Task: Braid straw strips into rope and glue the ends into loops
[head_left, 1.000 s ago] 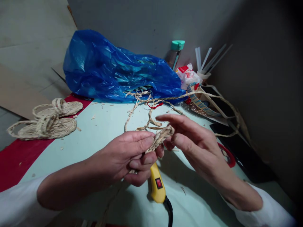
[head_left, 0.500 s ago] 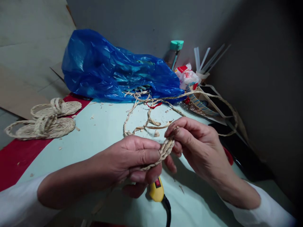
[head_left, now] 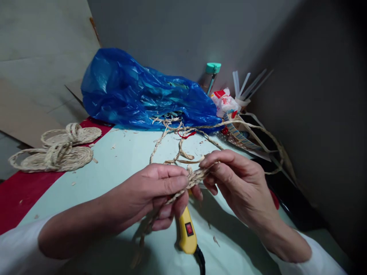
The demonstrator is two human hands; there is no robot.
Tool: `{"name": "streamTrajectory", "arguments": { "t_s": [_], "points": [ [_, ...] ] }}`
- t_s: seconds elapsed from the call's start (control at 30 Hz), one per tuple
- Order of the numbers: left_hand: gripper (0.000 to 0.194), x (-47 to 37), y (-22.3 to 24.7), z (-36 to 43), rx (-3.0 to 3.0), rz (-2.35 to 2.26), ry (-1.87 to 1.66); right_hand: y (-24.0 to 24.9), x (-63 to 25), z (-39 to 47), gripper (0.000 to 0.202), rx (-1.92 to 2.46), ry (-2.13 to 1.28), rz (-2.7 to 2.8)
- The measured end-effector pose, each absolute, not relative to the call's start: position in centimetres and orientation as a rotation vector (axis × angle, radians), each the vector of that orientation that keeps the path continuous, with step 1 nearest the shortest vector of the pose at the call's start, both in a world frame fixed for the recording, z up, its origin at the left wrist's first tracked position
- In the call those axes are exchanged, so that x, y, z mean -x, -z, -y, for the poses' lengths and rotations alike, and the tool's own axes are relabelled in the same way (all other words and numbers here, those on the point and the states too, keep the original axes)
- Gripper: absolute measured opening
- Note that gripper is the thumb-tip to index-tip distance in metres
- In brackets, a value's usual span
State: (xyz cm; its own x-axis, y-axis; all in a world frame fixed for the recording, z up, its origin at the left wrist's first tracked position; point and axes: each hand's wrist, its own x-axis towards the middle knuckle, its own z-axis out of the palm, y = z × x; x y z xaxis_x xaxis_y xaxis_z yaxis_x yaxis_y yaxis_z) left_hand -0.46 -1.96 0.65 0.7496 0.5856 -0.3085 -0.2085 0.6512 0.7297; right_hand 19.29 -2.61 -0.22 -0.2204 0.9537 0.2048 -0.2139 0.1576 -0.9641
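Between my hands is a small piece of braided straw cord [head_left: 196, 178], doubled into side-by-side strands. My left hand [head_left: 160, 191] pinches its near end between thumb and fingers, and a loose tail hangs down below that hand. The fingertips of my right hand [head_left: 237, 179] close on the far end of the braid. Under the hands a yellow-handled electric tool [head_left: 187, 231] with a red switch and black cable lies on the table; its front part is hidden. Two small woven straw sandals [head_left: 69, 158] rest at the left.
A blue plastic bag [head_left: 143, 91] with straw at its mouth lies at the back. Long braided cord [head_left: 156, 147] runs from there across the pale tabletop [head_left: 114, 152]. At the back right stand a green-lidded bottle [head_left: 212, 70], a cup of glue sticks [head_left: 243, 101] and a box [head_left: 246, 131].
The braid has been turned flatter, and my right fingers have shifted slightly along its end. The view has tilted a little, showing more of the yellow tool.
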Motion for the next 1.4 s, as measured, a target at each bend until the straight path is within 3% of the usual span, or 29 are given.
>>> {"name": "streamTrajectory", "arguments": {
  "t_s": [0.47, 0.77, 0.9, 1.23, 1.4],
  "points": [
    [0.004, 0.8, -1.9, 0.7, -1.164, -0.867, -0.817, 0.8, -19.7, 2.3, 0.013, 0.891, -1.067, 1.362],
    [0.022, 2.0, -0.7, -0.9, -0.925, -0.582, -0.67, 0.4, -19.6, 1.2, 0.011, 0.872, -1.304, 1.125],
    [0.022, 2.1, -0.4, -1.4, -0.933, -0.577, -0.622, 0.6, -19.9, 0.8, 0.014, 0.877, -1.306, 1.154],
    [0.022, 0.9, -1.5, 0.4, -1.224, -0.821, -0.578, -0.2, -20.4, 1.9, 0.012, 0.858, -0.803, 1.709],
    [0.012, 0.8, -2.3, 1.0, -1.748, -1.09, -0.93, -0.2, -20.2, 2.5, 0.028, 0.854, -0.672, 1.741]
  ]
}}
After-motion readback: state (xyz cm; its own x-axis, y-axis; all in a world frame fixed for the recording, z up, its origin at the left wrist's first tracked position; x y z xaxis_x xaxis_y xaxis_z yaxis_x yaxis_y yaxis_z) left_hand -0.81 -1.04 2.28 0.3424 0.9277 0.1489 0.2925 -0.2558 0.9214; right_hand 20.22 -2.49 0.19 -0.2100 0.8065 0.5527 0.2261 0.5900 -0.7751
